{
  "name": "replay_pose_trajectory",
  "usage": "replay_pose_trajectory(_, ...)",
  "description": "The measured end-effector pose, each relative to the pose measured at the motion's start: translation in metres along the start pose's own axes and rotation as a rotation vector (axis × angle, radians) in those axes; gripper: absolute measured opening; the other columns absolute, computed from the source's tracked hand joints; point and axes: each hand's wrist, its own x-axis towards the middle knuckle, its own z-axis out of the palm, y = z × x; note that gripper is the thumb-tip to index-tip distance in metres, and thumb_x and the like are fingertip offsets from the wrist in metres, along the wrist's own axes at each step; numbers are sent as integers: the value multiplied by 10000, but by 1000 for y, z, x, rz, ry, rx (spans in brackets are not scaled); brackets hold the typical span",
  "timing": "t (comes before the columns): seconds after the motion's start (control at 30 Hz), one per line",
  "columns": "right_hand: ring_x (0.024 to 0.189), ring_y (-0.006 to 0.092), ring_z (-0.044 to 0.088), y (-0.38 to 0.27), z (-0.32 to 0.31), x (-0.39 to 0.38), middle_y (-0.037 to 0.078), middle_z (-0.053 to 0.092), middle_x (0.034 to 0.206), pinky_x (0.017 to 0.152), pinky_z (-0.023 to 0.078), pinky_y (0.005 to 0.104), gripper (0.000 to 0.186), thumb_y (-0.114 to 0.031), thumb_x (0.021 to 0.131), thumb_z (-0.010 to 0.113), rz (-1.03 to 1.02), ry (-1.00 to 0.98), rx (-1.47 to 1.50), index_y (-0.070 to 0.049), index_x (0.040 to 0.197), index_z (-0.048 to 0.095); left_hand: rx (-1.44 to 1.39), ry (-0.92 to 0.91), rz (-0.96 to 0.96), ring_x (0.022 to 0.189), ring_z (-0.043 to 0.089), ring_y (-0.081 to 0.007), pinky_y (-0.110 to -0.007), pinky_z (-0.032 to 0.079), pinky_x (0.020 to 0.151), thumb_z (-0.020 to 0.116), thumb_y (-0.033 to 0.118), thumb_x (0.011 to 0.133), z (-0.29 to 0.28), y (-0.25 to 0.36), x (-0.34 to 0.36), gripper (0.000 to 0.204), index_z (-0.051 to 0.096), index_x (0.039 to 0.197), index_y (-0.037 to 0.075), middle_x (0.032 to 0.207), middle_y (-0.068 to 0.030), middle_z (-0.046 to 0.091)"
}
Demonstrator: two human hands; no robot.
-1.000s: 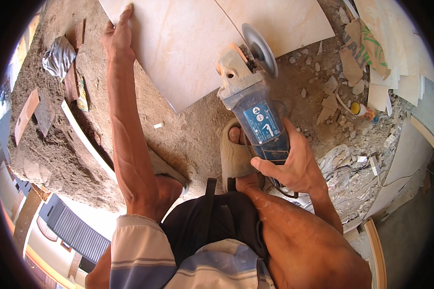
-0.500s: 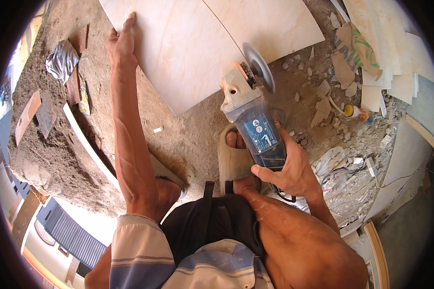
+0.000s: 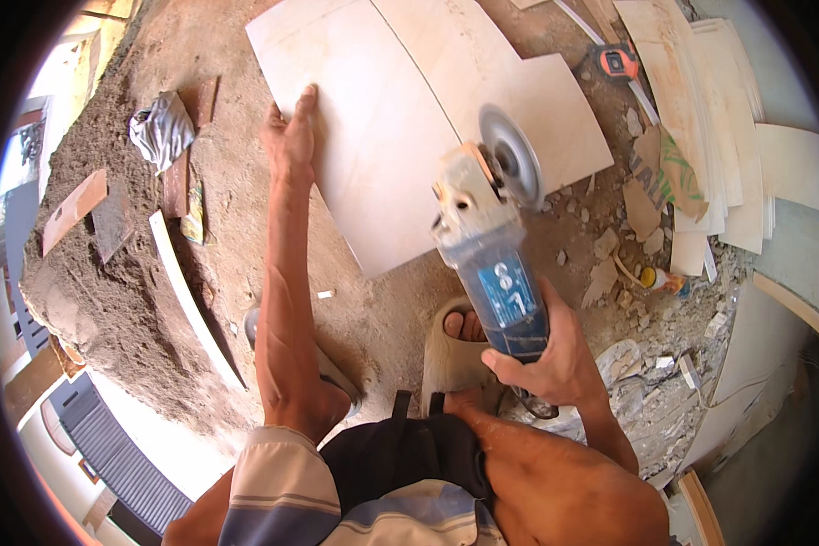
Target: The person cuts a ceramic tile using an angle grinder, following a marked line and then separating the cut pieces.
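Four flat brown pieces (image 3: 75, 211) lie on the sandy ground (image 3: 118, 309) at the left, with one slatted grey panel (image 3: 123, 455) below them and one crumpled silvery bundle (image 3: 162, 132) partly covering a piece (its material is hard to make out). One small yellow packet (image 3: 192, 216) and one curved white strip (image 3: 191, 305) come next. One left hand (image 3: 289, 141) grips the left edge of the cream tile (image 3: 364, 164), thumb on top, its other fingers mostly hidden. The tile lies on the ground ahead of two feet, its far end cut off by the upper border, with one dark line across it; I cannot tell whether it is a single sheet or several pieces. The left foot is largely hidden by the forearm, while one right sandal (image 3: 446, 369) shows bare toes. One angle grinder (image 3: 500, 282) carries one grey disc (image 3: 511, 155), blurred and overlapping the tile in view, though contact cannot be made out. One right hand (image 3: 555, 355) has its fingers wrapped around the grinder's body, most of them out of sight. Farther right are one orange-and-black tape measure (image 3: 617, 62), one yellow-capped container (image 3: 649, 277), and stacked pale sheets (image 3: 701, 109), too closely layered to count
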Motion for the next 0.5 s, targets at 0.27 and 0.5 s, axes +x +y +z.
replay_pose_trajectory(0.27, 864, 315, 783, -82, 26, 178, 218, 771, 1018, 843, 640, 442, 645, -347, 847, 872, -202, 22, -201, 79, 1260, 617, -173, -31, 68, 1058, 782, -254, -389, 647, 930, 848, 310, 1040, -5, -2, -1, 578, 638, 1430, -62, 1240, -224, 793)
replay_pose_trajectory(0.5, 785, 309, 764, -106, 33, 321, 206, 753, 893, 726, 635, 438, 600, -367, 787, 867, -310, 105, -208, 107, 1098, 671, -257, -30, 29, 1108, 773, -218, -357, 636, 948, 808, 221, 1080, 5, 10, -9, 551, 588, 1497, -63, 1318, -220, 774)
